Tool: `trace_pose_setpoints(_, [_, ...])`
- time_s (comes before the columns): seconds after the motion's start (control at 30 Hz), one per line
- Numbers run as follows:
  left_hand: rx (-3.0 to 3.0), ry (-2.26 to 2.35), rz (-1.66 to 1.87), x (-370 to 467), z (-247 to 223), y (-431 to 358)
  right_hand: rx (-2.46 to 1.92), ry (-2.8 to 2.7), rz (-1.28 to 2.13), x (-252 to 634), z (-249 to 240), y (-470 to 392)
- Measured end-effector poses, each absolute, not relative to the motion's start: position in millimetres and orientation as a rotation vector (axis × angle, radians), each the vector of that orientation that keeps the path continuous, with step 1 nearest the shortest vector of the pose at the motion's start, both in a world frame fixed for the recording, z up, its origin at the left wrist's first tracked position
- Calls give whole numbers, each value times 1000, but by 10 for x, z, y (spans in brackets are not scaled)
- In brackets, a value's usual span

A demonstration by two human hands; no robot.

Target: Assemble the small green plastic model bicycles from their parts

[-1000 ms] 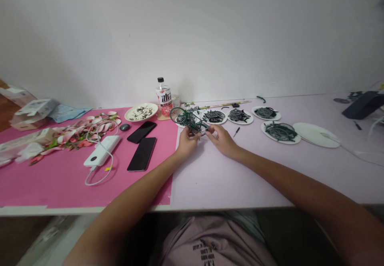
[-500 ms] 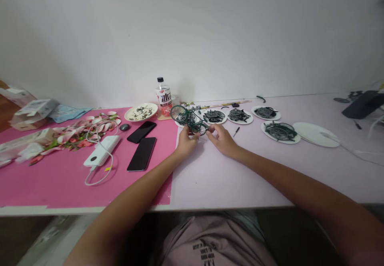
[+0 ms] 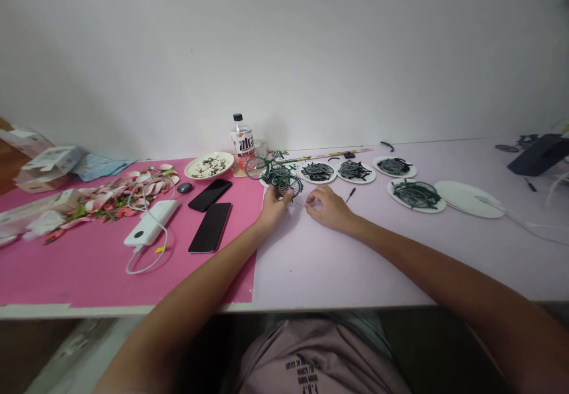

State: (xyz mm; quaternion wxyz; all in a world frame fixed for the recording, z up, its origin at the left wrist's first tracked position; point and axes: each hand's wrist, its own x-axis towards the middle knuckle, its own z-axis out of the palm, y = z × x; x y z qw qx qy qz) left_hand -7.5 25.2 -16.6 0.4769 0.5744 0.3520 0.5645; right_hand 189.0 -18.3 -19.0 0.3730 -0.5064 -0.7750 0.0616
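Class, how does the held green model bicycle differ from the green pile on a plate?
The green model bicycle is held in the left hand; the green pile rests on a white plate. The bicycle is one clear shape; the pile, a tangle. Both include spoked wheels.

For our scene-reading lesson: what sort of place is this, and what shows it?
Probably an indoor craft workspace: white plates hold dark parts, the left hand holds a small green model bicycle, and pinkish petals lie heaped nearby.
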Motion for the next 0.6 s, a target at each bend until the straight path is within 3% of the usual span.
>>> trace_pose_setpoints(0.6, [1335,898,1364,-56,-126,221,-1345,-2169,107,1921,-229,-119])
